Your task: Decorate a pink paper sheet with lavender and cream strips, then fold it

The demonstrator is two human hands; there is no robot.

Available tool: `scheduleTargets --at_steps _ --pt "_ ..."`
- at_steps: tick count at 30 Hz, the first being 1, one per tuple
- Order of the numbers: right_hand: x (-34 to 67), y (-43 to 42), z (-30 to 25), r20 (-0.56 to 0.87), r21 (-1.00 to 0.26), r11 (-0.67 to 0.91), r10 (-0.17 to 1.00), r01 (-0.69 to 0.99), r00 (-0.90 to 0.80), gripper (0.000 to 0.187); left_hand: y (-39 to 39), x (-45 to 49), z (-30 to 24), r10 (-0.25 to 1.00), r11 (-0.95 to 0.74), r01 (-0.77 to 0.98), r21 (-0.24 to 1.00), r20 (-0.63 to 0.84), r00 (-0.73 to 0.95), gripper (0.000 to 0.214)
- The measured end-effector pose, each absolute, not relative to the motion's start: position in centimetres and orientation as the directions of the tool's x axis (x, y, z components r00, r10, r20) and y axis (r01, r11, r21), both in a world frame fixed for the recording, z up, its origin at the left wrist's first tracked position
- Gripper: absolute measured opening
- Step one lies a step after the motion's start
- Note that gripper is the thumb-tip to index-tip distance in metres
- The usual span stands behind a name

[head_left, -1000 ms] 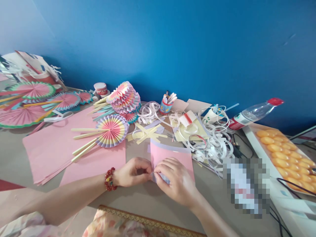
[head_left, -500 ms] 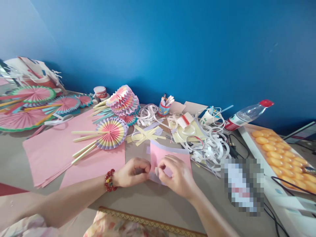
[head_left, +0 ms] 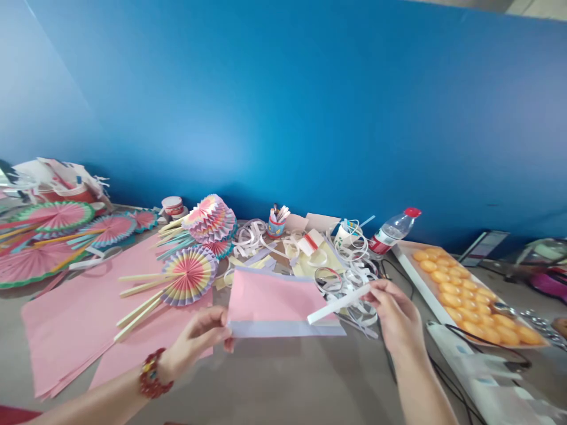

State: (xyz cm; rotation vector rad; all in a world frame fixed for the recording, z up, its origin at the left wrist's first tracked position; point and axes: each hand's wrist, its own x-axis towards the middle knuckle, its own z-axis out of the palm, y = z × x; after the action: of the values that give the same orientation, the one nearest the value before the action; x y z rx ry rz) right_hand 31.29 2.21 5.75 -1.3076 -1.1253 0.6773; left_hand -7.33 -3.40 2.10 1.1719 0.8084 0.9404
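My left hand (head_left: 197,340), with a red bead bracelet on the wrist, pinches the lower left corner of a pink paper sheet (head_left: 274,302) that has a pale lilac border. The sheet is held just above the table in front of me. My right hand (head_left: 396,314) is to the right of the sheet and pinches one end of a narrow white strip (head_left: 339,303). The strip runs from my fingers down to the sheet's lower right part.
Pink paper sheets (head_left: 80,319) lie at left with a rainbow pleated fan (head_left: 188,275) on them. More fans (head_left: 53,236) are at far left. Curled white strips (head_left: 341,271), a pen cup (head_left: 276,222), a water bottle (head_left: 392,229) and a tray of orange pieces (head_left: 465,292) sit behind and right.
My hands were together at the sheet's near edge. Now they are apart: the left holds the sheet up by its corner and the right has pulled a white strip away to the right. The view tilted up.
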Motion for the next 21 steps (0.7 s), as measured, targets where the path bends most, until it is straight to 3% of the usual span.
scheduleTargets --at_steps 2,4,10,12,15,21 --pt "33.7 2.8 5.9 0.229 -0.97 0.24 0.823 0.049 0.519 0.016 -4.5 -8.2 1.9 0.923 0.22 -0.189 0.957 -0.141 0.358 0.029" --pt "35.9 3.5 6.5 0.234 -0.958 0.286 0.754 0.014 0.613 0.018 -5.8 -8.8 1.6 0.915 0.335 -0.207 0.919 -0.265 0.304 0.026" --pt "39.0 6.8 8.9 0.374 -0.924 0.3 0.586 0.236 0.719 0.021 -8.2 -8.3 0.2 0.802 0.56 -0.106 0.822 -0.504 0.321 0.038" --pt "38.5 8.1 9.1 0.432 -0.901 0.262 0.618 0.346 0.657 0.023 -8.3 -8.1 -0.2 0.776 0.569 -0.011 0.822 -0.533 0.337 0.047" --pt "36.6 9.9 8.4 0.473 -0.815 0.177 0.754 0.552 0.455 0.026 -8.4 -7.9 -0.6 0.736 0.556 0.151 0.818 -0.568 0.369 0.059" --pt "31.4 11.9 6.0 0.376 -0.455 0.155 0.926 0.877 0.032 0.006 -9.1 -8.4 0.5 0.718 0.436 0.401 0.805 -0.58 0.384 0.063"
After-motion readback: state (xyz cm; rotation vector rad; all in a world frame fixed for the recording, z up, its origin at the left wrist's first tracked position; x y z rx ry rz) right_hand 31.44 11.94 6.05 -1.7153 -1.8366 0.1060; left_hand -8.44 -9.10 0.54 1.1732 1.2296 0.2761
